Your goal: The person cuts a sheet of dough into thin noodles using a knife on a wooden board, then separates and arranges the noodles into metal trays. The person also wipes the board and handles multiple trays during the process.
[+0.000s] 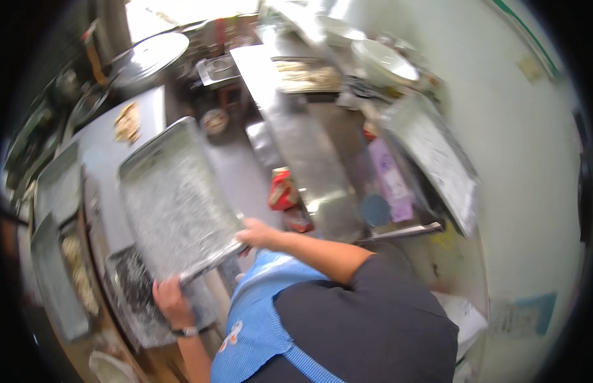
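Observation:
A large metal baking tray (pixel 181 191), its surface streaked with whitish powder, is held up between both hands and fills the middle left of the view. My left hand (pixel 172 301), with a watch on the wrist, grips the tray's near rim at one corner. At the other near corner my right hand (pixel 259 232) is closed on the rim. Below the tray lies another dark metal tray (pixel 138 292) dusted with white powder, partly covered by the held one and my left hand.
Left stand more trays (pixel 57 282), one holding pale dough-like pieces (pixel 79 273). A lump of dough (pixel 128 123) lies on a pale worktop (pixel 105 158). Right is a steel counter (pixel 320 177) with a filled tray (pixel 308 75). A red bag (pixel 283 189) sits by the counter's side.

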Tool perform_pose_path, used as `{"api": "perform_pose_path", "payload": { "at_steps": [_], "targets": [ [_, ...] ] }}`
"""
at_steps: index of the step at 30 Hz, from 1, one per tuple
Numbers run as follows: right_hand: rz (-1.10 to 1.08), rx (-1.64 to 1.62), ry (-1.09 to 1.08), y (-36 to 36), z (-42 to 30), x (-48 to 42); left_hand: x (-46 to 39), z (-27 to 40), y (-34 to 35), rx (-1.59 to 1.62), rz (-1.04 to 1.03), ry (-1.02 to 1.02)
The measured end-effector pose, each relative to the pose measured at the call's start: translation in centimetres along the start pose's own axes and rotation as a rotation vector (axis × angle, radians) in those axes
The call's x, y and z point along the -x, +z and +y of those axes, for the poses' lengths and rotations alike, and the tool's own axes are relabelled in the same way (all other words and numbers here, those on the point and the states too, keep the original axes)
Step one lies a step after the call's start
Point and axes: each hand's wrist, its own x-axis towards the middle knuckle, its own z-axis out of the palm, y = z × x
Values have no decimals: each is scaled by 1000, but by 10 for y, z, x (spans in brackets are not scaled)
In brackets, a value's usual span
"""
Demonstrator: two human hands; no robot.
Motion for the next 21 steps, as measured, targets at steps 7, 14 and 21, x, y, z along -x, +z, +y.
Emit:
{"api": "perform_pose_path", "payload": {
  "at_steps": [7,14,21],
  "targets": [
    [53,-22,107,17,-35,-68,-42,-12,-16,28,262,-199],
    [-122,-22,186,31,-66,-186,4,-22,-10,206,146,-617],
    [-208,16,202,65,-50,-286,58,15,4,180,53,-1051]
  ]
}}
